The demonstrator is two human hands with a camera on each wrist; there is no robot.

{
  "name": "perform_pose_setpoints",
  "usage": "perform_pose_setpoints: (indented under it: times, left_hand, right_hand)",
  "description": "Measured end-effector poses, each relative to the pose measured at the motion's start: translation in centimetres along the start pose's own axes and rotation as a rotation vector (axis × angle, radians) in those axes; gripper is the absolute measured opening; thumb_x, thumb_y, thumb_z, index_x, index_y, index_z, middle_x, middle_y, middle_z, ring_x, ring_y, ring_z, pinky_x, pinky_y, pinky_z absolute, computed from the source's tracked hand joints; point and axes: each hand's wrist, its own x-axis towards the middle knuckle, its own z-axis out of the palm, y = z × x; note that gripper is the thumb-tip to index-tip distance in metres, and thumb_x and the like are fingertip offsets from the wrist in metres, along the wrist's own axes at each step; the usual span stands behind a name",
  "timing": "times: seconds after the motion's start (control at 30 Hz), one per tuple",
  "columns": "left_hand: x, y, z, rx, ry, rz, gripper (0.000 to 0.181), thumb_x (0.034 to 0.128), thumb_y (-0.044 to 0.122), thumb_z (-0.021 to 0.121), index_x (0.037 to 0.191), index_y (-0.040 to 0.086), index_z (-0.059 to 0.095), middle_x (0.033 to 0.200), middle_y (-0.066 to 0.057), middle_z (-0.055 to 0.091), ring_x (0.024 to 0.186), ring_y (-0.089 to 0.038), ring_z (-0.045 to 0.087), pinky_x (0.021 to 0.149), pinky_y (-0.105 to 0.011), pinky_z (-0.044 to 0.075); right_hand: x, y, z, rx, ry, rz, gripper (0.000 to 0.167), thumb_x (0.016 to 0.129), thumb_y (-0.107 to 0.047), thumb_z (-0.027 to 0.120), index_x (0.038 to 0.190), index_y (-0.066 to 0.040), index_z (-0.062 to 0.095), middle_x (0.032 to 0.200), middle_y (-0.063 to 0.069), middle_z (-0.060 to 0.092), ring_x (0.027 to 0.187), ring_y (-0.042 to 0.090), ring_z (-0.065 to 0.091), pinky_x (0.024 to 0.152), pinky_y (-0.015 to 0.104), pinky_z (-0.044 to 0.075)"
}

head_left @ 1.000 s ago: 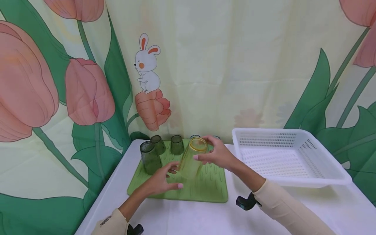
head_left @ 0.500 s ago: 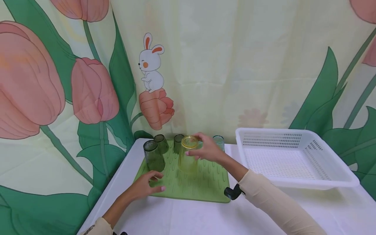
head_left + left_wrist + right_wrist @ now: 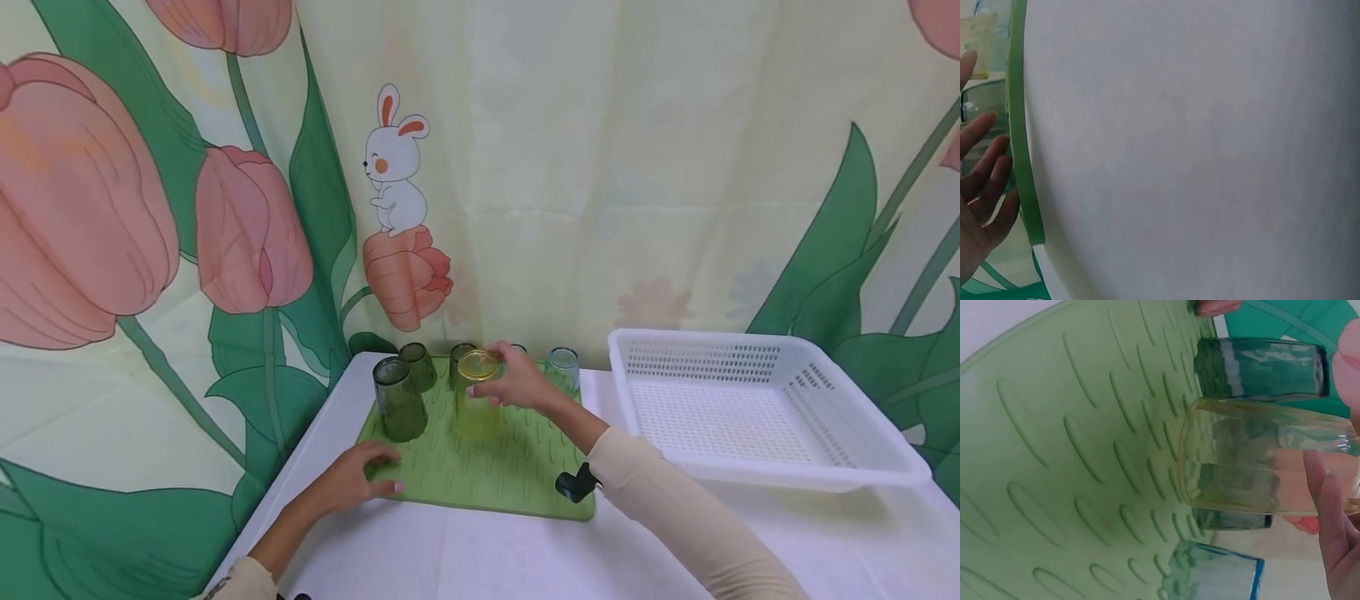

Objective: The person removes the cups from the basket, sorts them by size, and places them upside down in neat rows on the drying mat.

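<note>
My right hand [image 3: 517, 379] grips a clear yellow glass [image 3: 477, 417] near its upper end, thumb and fingers around it. The glass stands vertical over the green ridged mat [image 3: 480, 479], its wider end down; in the right wrist view, that wide rim of the yellow glass [image 3: 1186, 456] is at the mat, though contact is hard to tell. Left of it stands a tall dark green glass [image 3: 401, 400]. My left hand [image 3: 348, 479] holds nothing, its fingers loosely bent by the mat's front left edge.
Behind stand a shorter dark glass [image 3: 418, 367], another partly hidden dark glass [image 3: 457, 357], and a blue-tinted glass [image 3: 562, 371]; one more shows behind my right hand. A white perforated basket [image 3: 772, 475] is at the right. A printed curtain [image 3: 555, 167] hangs behind the table.
The yellow glass has moved left and come upright in my right hand, lower toward the mat. My left hand has drawn away from it, to the left and toward me.
</note>
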Motion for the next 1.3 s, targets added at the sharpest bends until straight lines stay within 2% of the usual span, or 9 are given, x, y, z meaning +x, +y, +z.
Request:
perform_pose_setpoints:
  times: [0.17, 0.33, 0.53, 0.6, 0.7, 0.8, 1.03, 1.2, 1.3]
  left_hand:
    - [0.0, -0.3, -0.3, 0.029, -0.019, 0.059, 0.042, 0.0847, 0.04, 0.08, 0.113, 0.01, 0.072, 0.113, -0.002, 0.067, 0.109, -0.027, 0.061, 0.092, -0.046, 0.05]
    - [0.0, -0.5, -0.5, 0.053, -0.029, 0.091, 0.038, 0.0847, 0.035, 0.08, 0.111, 0.009, 0.073, 0.112, -0.001, 0.067, 0.11, -0.028, 0.061, 0.094, -0.045, 0.05]
    - [0.0, -0.5, -0.7, 0.055, -0.03, 0.127, 0.035, 0.0832, 0.03, 0.082, 0.108, 0.008, 0.073, 0.111, -0.003, 0.066, 0.109, -0.03, 0.061, 0.092, -0.043, 0.05]
    - [0.0, -0.5, -0.8, 0.057, -0.033, 0.124, 0.034, 0.0827, 0.029, 0.083, 0.108, 0.009, 0.073, 0.112, -0.003, 0.066, 0.109, -0.031, 0.06, 0.093, -0.044, 0.05]
    - [0.1, -0.5, -0.9, 0.059, -0.04, 0.106, 0.034, 0.0823, 0.029, 0.083, 0.108, 0.01, 0.073, 0.112, -0.003, 0.064, 0.11, -0.031, 0.059, 0.094, -0.044, 0.049]
    - [0.1, -0.5, -1.0, 0.064, -0.045, 0.086, 0.033, 0.0823, 0.029, 0.083, 0.108, 0.012, 0.074, 0.113, -0.001, 0.063, 0.111, -0.03, 0.059, 0.094, -0.044, 0.049]
    - [0.1, -0.5, -1.1, 0.066, -0.05, 0.1, 0.032, 0.0824, 0.029, 0.083, 0.107, 0.012, 0.074, 0.112, -0.002, 0.063, 0.109, -0.031, 0.059, 0.093, -0.044, 0.049]
    - [-0.1, -0.5, -0.9, 0.083, -0.051, 0.094, 0.034, 0.083, 0.031, 0.083, 0.109, 0.011, 0.073, 0.113, -0.003, 0.063, 0.111, -0.032, 0.058, 0.094, -0.045, 0.048]
    - [-0.2, -0.5, -0.9, 0.099, -0.053, 0.092, 0.035, 0.0841, 0.034, 0.081, 0.109, 0.011, 0.073, 0.113, -0.002, 0.063, 0.111, -0.031, 0.058, 0.094, -0.044, 0.049]
  right_hand:
    - [0.4, 0.2, 0.4, 0.031, 0.002, 0.033, 0.078, 0.079, -0.021, 0.087, 0.142, -0.006, 0.044, 0.136, 0.016, 0.052, 0.071, 0.036, 0.07, 0.062, 0.035, 0.059]
    - [0.9, 0.5, 0.9, 0.047, -0.004, 0.063, 0.079, 0.079, -0.019, 0.087, 0.143, -0.006, 0.043, 0.138, 0.017, 0.05, 0.08, 0.042, 0.071, 0.064, 0.034, 0.06]
    - [1.3, 0.6, 1.7, 0.028, 0.007, 0.085, 0.08, 0.078, -0.022, 0.088, 0.143, -0.008, 0.043, 0.139, 0.016, 0.05, 0.075, 0.032, 0.072, 0.072, 0.041, 0.061]
    - [1.5, 0.7, 1.9, 0.026, 0.008, 0.081, 0.081, 0.078, -0.022, 0.088, 0.143, -0.007, 0.043, 0.139, 0.017, 0.049, 0.072, 0.027, 0.072, 0.072, 0.041, 0.061]
    - [1.6, 0.5, 2.0, 0.011, 0.003, 0.068, 0.082, 0.078, -0.023, 0.088, 0.144, -0.006, 0.042, 0.14, 0.018, 0.05, 0.071, 0.025, 0.072, 0.071, 0.04, 0.061]
    - [1.7, 0.3, 2.0, -0.014, -0.009, 0.057, 0.082, 0.078, -0.024, 0.088, 0.144, -0.006, 0.042, 0.14, 0.019, 0.05, 0.072, 0.028, 0.072, 0.071, 0.041, 0.061]
    - [1.8, 0.1, 1.8, -0.06, -0.037, 0.047, 0.084, 0.079, -0.023, 0.088, 0.145, -0.004, 0.04, 0.14, 0.021, 0.05, 0.074, 0.034, 0.073, 0.071, 0.043, 0.061]
    - [1.5, 0.0, 1.6, -0.099, -0.046, 0.067, 0.086, 0.08, -0.028, 0.087, 0.148, -0.007, 0.039, 0.146, 0.019, 0.048, 0.077, 0.029, 0.074, 0.074, 0.036, 0.06]
    - [1.1, 0.0, 1.1, -0.141, -0.046, 0.053, 0.086, 0.08, -0.03, 0.086, 0.149, -0.007, 0.039, 0.147, 0.017, 0.05, 0.076, 0.025, 0.074, 0.077, 0.034, 0.059]
